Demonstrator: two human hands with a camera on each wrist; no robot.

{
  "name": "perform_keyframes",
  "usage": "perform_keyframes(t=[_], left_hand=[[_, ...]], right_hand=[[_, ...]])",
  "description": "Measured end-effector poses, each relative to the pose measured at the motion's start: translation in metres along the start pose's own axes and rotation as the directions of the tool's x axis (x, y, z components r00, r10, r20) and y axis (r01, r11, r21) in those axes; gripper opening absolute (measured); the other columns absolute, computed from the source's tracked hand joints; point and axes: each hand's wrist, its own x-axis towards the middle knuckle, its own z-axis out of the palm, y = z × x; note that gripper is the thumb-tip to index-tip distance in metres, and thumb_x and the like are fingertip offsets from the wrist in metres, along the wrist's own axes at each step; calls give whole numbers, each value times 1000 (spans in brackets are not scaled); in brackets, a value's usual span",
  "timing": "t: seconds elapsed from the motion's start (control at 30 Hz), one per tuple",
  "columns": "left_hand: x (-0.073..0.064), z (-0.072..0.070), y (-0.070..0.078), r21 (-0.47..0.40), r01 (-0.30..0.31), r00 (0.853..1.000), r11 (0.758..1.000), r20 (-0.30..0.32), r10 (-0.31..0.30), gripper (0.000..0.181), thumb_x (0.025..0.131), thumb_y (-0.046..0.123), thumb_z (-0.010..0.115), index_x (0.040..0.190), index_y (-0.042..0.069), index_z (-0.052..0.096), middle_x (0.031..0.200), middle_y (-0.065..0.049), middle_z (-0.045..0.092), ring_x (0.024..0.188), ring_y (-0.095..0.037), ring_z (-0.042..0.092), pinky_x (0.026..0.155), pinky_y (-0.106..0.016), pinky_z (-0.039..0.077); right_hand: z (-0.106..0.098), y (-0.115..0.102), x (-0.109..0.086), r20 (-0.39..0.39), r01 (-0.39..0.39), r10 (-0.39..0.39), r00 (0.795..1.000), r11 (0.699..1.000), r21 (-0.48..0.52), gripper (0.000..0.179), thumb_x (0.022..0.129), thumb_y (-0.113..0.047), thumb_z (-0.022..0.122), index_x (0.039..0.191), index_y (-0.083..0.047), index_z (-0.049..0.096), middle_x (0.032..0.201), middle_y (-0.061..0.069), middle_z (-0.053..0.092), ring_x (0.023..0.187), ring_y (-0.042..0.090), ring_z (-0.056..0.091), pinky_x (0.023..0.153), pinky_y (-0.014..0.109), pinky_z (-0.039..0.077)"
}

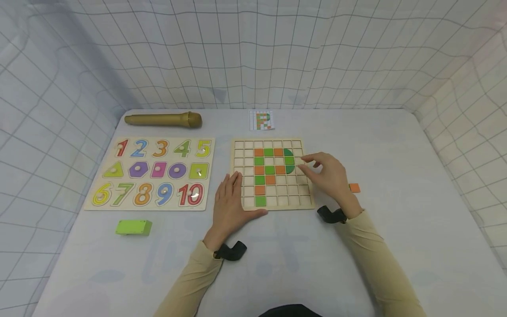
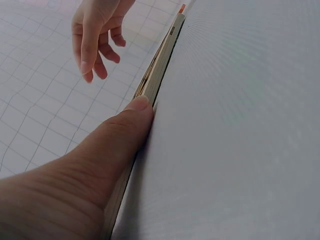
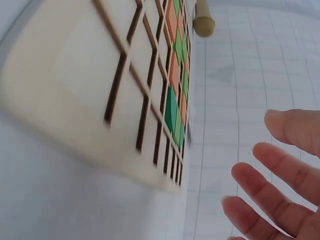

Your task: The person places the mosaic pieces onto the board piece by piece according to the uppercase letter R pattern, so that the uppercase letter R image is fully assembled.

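A wooden grid board point(image 1: 290, 191) lies on the table, with orange and green square tiles and two dark green curved pieces point(image 1: 290, 169) set in its cells in the form of a letter P. My left hand point(image 1: 229, 204) rests against the board's lower left corner, fingers extended along its left side. In the left wrist view its thumb point(image 2: 122, 127) presses the board's edge. Over the right edge hovers my right hand point(image 1: 328, 176), its fingers loosely bent. The right wrist view shows its fingers point(image 3: 255, 177) spread from the thumb, holding nothing.
A card point(image 1: 261, 119) printed with a P pattern lies behind the board. On the left are a number puzzle board point(image 1: 150, 171), a gold microphone point(image 1: 162, 119) and a green block point(image 1: 134, 227). An orange tile point(image 1: 354, 188) lies beside my right wrist.
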Motion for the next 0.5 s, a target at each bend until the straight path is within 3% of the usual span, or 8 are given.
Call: perform_keyframes(t=[0.27, 0.5], left_hand=[[0, 0, 0, -5, 3, 1000, 1000, 0, -3, 119, 63, 65, 76, 149, 3, 23, 152, -14, 22, 141, -31, 8, 111, -47, 11], [0, -1, 1, -4, 3, 1000, 1000, 5, -3, 119, 63, 66, 75, 149, 3, 23, 152, -13, 21, 141, -31, 7, 111, -47, 11]], right_hand=[[-26, 24, -18, -119, -142, 131, 984, 986, -90, 34, 86, -31, 70, 112, -10, 69, 104, 7, 68, 82, 24, 61, 55, 35, 43], [-43, 35, -34, -75, -292, 284, 956, 945, -149, 41, 87, -38, 66, 115, -9, 67, 108, 9, 67, 87, 26, 59, 53, 34, 42]])
